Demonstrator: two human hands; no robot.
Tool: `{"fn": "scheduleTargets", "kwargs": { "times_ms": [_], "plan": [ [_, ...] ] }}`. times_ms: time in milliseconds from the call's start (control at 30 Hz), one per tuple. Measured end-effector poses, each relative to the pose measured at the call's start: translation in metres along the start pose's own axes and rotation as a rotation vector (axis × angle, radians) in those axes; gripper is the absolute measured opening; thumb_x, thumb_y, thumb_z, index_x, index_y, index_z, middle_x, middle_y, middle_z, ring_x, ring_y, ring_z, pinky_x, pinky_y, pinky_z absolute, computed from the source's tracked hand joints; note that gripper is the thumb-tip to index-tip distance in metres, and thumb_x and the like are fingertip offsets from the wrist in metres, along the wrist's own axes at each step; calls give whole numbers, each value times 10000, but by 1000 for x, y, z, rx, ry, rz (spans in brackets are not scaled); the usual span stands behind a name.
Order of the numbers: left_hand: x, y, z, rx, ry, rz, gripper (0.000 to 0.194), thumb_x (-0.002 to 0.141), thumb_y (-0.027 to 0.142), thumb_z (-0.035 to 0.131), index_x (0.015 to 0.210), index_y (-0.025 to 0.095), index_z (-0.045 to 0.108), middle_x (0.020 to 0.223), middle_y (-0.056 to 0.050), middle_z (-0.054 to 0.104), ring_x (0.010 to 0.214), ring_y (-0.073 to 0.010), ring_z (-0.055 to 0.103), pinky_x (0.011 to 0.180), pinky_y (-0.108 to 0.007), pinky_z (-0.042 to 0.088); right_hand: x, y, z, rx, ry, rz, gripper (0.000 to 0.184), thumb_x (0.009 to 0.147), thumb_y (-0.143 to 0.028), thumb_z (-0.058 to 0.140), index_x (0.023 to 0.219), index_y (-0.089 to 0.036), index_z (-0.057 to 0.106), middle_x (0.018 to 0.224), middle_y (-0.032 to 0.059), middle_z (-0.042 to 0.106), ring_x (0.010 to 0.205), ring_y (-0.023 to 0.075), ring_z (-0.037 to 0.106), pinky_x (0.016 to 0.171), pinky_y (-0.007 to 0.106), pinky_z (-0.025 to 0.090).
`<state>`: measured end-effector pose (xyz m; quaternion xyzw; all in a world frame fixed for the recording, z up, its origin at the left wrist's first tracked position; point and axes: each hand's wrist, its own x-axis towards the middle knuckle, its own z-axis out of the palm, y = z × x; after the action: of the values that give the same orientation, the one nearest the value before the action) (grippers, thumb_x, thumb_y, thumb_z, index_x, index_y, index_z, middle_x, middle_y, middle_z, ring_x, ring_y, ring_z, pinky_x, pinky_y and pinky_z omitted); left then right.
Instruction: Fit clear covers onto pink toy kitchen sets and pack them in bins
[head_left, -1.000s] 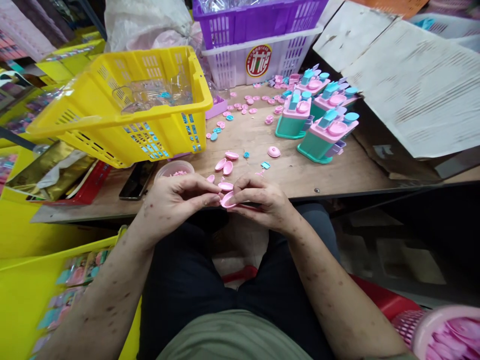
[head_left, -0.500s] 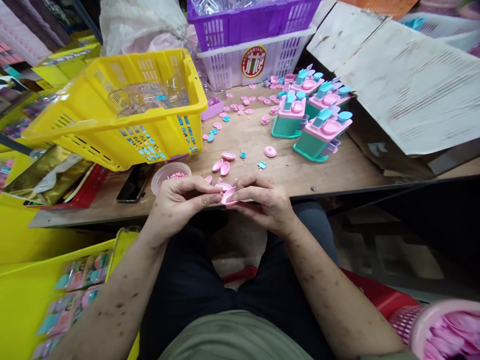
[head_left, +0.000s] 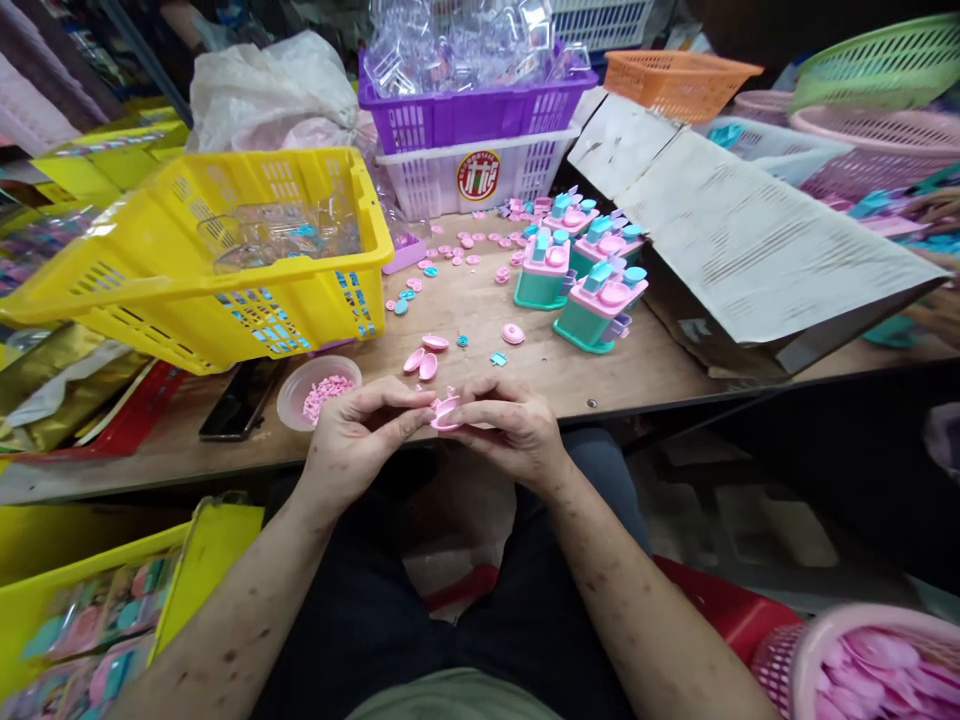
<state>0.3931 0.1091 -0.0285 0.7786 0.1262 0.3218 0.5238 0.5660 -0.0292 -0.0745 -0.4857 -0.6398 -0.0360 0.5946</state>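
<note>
Pink lid [head_left: 445,412] — a small oval plastic piece — sits pinched between both hands just past the near edge of the wooden surface [head_left: 660,360], over the person's lap. Seen from the head camera, the only view, the left hand [head_left: 358,432] curls in from the left with thumb and forefinger closed on the lid's left end, while the right hand [head_left: 510,428] grips its right side, fingers bent over the top. The two hands are drawn together, fingertips nearly touching across the piece; whether a second small part is being pressed in cannot be told, as the fingers cover it.

As for progress, it looks partway through a batch. Several finished toy sets [head_left: 596,310] in teal and pink stand upright farther back on the surface, close together. Three loose pink ovals [head_left: 421,360] lie just beyond the hands, and another pink cap [head_left: 513,334] lies near them, apparently still to be handled. A clear cup of tiny pink bits [head_left: 319,392] stands just left of the left hand, beside a dark phone [head_left: 238,400]. More small pink and blue discs are scattered toward the baskets — a tilted yellow basket [head_left: 225,290] on the left, a purple basket [head_left: 472,110] stacked on a white one behind. A tub of pink pieces [head_left: 877,665] waits at the lower right.
</note>
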Motion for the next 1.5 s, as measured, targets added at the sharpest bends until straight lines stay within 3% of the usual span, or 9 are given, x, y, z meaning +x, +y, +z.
{"fn": "scheduleTargets", "kwargs": {
  "times_ms": [167,300,433,600,733,867,1100,1300,1500],
  "plan": [
    [10,8,-39,358,-4,48,530,1013,491,797,1496,282,728,1287,-79,818,1040,-232,775,940,-337,626,-2,33,-45,-262,75,134,70,1043,-308,825,1082,-268,866,1097,73,736,1032,233,748,965,405,687],
    [21,-13,-109,827,-47,22,274,1036,535,695,1087,309,841,986,-12,830,843,-245,731,732,-333,528,-20,63,-81,-416,28,361,69,988,-291,827,984,-231,861,1036,78,719,924,239,738,811,385,691],
    [36,-42,-149,1109,-179,-79,272,913,566,762,868,304,820,782,-12,788,683,-254,670,590,-335,375,-15,71,-85,-478,-121,434,136,962,-368,872,971,-234,858,1081,89,757,1048,280,757,1005,452,645],
    [52,-38,-132,1276,-406,-367,186,861,398,797,1013,316,867,1084,-82,871,943,-352,785,739,-381,490,23,92,-68,-661,-128,485,189,1008,-350,772,1106,-208,850,1190,144,755,1106,340,738,1066,520,597],
    [55,-27,-114,1322,-422,-398,197,903,304,737,1032,320,884,1061,-84,877,985,-355,803,844,-407,538,38,118,-55,-743,-356,564,293,979,-188,715,1232,-171,861,1216,179,785,1179,377,726,1117,539,572],
    [48,-24,-114,1361,-401,-346,210,947,301,689,1032,321,880,1116,-56,880,1070,-334,801,907,-397,547,34,122,-60,-729,-262,530,322,1005,-219,696,1277,-196,867,1184,154,778,1066,342,744,1065,534,616],
    [38,-10,-125,1040,-197,-237,179,958,314,681,1019,249,836,977,-72,852,912,-293,781,882,-377,582,33,67,-67,-377,34,336,227,1014,-400,824,1192,-266,869,1233,117,670,999,261,745,809,405,731],
    [17,33,-94,479,-43,-53,241,987,459,800,1080,247,870,1100,-63,864,1010,-251,801,947,-324,616,33,-2,-22,-17,-38,137,101,1016,-366,886,1012,-267,865,1184,94,776,1118,283,788,969,449,729],
    [2,66,-58,337,-92,89,151,996,387,801,1033,286,907,1009,-50,845,1028,-247,792,973,-344,626,31,-19,2,170,-98,-5,94,1004,-321,905,1048,-267,842,1208,71,819,1092,258,815,1056,462,693]
  ]
}}
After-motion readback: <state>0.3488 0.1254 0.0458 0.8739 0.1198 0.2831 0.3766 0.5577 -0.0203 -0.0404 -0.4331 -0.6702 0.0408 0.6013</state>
